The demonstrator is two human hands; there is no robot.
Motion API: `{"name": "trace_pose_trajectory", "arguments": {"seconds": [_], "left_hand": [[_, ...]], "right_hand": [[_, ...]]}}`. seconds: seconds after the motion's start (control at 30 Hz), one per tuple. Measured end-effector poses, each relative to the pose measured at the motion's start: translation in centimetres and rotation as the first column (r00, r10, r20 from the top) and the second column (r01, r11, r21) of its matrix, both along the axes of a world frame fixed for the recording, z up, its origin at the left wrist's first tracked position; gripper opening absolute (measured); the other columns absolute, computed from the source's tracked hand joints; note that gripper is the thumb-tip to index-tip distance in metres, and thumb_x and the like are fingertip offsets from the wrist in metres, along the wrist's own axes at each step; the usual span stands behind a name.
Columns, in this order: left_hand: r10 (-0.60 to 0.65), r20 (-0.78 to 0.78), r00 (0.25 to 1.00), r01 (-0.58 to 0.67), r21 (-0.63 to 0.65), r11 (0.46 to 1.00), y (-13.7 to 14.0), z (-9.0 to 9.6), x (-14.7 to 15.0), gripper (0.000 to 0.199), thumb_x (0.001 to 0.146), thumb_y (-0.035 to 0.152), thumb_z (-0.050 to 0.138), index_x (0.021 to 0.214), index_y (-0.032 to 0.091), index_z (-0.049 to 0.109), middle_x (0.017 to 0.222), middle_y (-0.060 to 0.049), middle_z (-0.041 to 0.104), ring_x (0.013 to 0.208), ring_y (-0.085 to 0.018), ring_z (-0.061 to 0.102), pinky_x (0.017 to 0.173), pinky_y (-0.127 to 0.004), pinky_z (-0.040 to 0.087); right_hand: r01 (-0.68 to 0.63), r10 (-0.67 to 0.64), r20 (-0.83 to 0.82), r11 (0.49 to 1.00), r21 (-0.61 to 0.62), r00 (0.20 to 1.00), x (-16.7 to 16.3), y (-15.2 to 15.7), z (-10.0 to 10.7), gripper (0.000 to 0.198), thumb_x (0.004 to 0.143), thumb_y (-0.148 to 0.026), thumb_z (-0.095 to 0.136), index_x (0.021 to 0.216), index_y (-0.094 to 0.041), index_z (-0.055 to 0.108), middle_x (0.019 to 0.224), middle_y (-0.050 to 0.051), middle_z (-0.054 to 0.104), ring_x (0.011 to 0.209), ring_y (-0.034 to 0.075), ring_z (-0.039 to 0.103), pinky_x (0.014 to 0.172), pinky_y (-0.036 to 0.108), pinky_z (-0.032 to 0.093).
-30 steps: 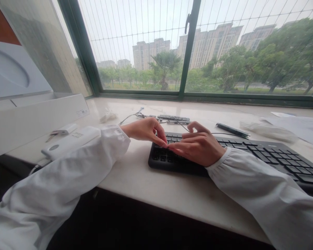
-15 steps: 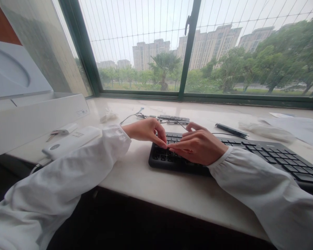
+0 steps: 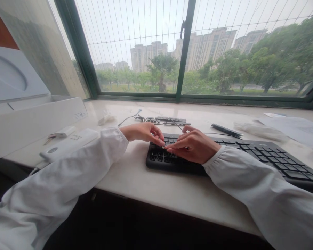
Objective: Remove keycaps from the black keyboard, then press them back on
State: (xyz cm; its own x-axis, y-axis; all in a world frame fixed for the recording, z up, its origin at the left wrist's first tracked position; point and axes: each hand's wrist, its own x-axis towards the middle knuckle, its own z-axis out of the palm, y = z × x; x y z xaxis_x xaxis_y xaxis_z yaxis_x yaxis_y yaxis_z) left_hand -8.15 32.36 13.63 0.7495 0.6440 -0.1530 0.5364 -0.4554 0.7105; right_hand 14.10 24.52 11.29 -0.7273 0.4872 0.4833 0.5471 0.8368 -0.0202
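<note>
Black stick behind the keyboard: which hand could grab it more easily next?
Probably the right hand: it's nearer the black stick, while the left hand would have to reach past the right.

The left hand (image 3: 142, 132) and right hand (image 3: 194, 146) bend close together over the black keyboard (image 3: 177, 168), loose keycaps (image 3: 181, 123) beyond it

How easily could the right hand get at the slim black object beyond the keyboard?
Probably quite easily, yes: the slim black object lies just past the keyboard, with nothing seen covering it. The right hand is over the keys, so it would have to leave them first.
</note>
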Motion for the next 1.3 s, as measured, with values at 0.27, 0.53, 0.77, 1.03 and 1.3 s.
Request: {"name": "trace_pose_trajectory", "arguments": {"seconds": [0.27, 0.53, 0.77, 1.03, 1.3], "left_hand": [[0.03, 0.043, 0.999, -0.025, -0.117, 0.993, -0.6, 0.0, 0.4, 0.041, 0.061, 0.039, 0.082, 0.063, 0.017, 0.047, 0.054, 0.008, 0.032, 0.053, -0.007, 0.027, 0.054, -0.024, 0.015], [-0.004, 0.095, 0.995, 0.012, -0.086, 0.996, -1.7, 0.3, 0.9, 0.042, 0.066, 0.027, 0.073, 0.061, 0.019, 0.032, 0.055, 0.008, 0.028, 0.053, -0.007, 0.024, 0.053, -0.024, 0.013], [-0.022, 0.039, 0.999, 0.022, 0.007, 1.0, -1.3, -0.8, 0.9, 0.038, 0.066, 0.029, 0.069, 0.063, 0.02, 0.032, 0.055, 0.008, 0.027, 0.055, -0.009, 0.023, 0.053, -0.026, 0.016], [0.192, 0.237, 0.953, -0.175, -0.09, 0.98, -0.8, 0.4, 0.1, 0.046, 0.067, 0.034, 0.072, 0.065, 0.02, 0.028, 0.06, 0.007, 0.024, 0.054, -0.009, 0.022, 0.051, -0.026, 0.014], [0.306, 0.338, 0.89, -0.311, -0.042, 0.95, 0.0, 0.4, -0.3, 0.041, 0.067, 0.029, 0.07, 0.065, 0.02, 0.03, 0.059, 0.007, 0.027, 0.055, -0.008, 0.025, 0.052, -0.025, 0.016]], "right_hand": [[-0.009, 0.008, -0.012, 0.999, -0.039, 1.0, -0.1, 0.4, -0.1, 0.029, 0.093, -0.036, 0.055, 0.078, -0.025, 0.077, 0.054, -0.002, 0.066, 0.047, 0.007, 0.045, 0.074, 0.032, 0.031], [-0.025, 0.027, 0.066, 0.999, -0.032, 0.997, -0.4, 0.2, 0.3, 0.033, 0.093, -0.033, 0.053, 0.069, -0.023, 0.074, 0.052, -0.002, 0.064, 0.047, 0.007, 0.044, 0.078, 0.032, 0.031], [-0.04, 0.04, 0.126, 0.999, -0.001, 0.991, -0.7, -0.4, 0.3, 0.027, 0.092, -0.027, 0.053, 0.076, -0.023, 0.075, 0.055, 0.0, 0.067, 0.05, 0.011, 0.051, 0.08, 0.034, 0.035], [0.091, -0.07, -0.111, 0.977, 0.195, 0.991, 0.2, -0.5, 0.9, 0.024, 0.095, -0.033, 0.053, 0.086, -0.027, 0.075, 0.049, -0.004, 0.059, 0.046, 0.01, 0.048, 0.078, 0.036, 0.036], [0.01, -0.011, 0.05, 1.0, 0.01, 0.999, -0.4, -0.8, 0.6, 0.026, 0.097, -0.033, 0.048, 0.098, -0.026, 0.073, 0.061, 0.0, 0.064, 0.06, 0.013, 0.052, 0.074, 0.032, 0.031]]}}
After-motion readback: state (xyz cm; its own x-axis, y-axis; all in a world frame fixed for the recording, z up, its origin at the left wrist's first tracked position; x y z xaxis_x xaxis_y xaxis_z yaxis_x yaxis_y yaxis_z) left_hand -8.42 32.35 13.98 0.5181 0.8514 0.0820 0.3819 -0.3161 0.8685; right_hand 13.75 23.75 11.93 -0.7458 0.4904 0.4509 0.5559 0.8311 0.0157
